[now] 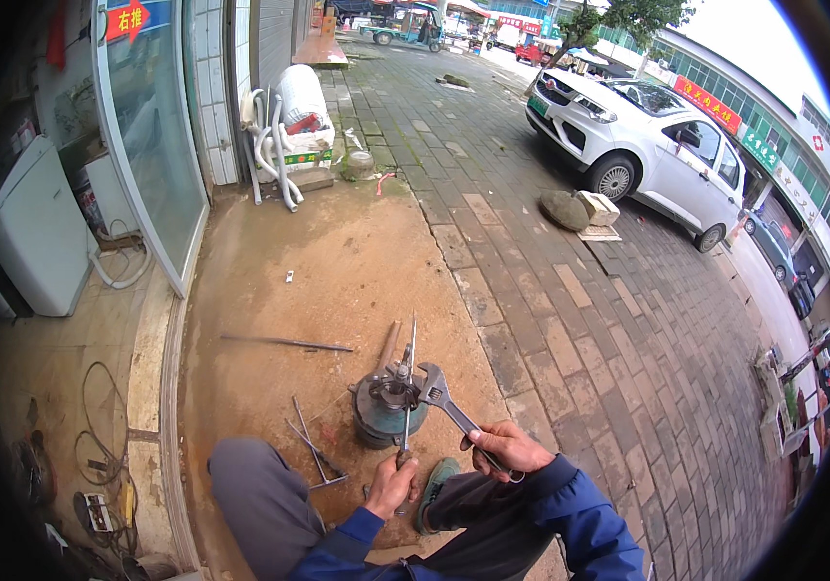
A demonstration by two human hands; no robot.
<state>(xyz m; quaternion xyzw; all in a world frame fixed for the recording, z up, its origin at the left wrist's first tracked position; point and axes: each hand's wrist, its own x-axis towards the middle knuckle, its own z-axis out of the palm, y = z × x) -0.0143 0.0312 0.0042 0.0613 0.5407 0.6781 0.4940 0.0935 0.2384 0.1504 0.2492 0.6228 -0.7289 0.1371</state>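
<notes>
Out here on the tan concrete ground (337, 261), I see a dark teal, rounded metal housing (373, 422). The right hand (508, 447) is closed around a silver adjustable wrench (455, 413), its head at the housing's top — the left hand (392, 487), curled tight, grips a slim metal rod (407, 428).

A red arrow-shaped sticker (127, 19) with yellow characters points right, high on the tall metal-framed glass door (144, 126); a long red banner (705, 104) with yellow characters and a green signboard (761, 152) with pale characters stand on the long whitish building (773, 79); the green rectangular plate (538, 105) on the white rounded car (671, 150) is too small to read.
</notes>
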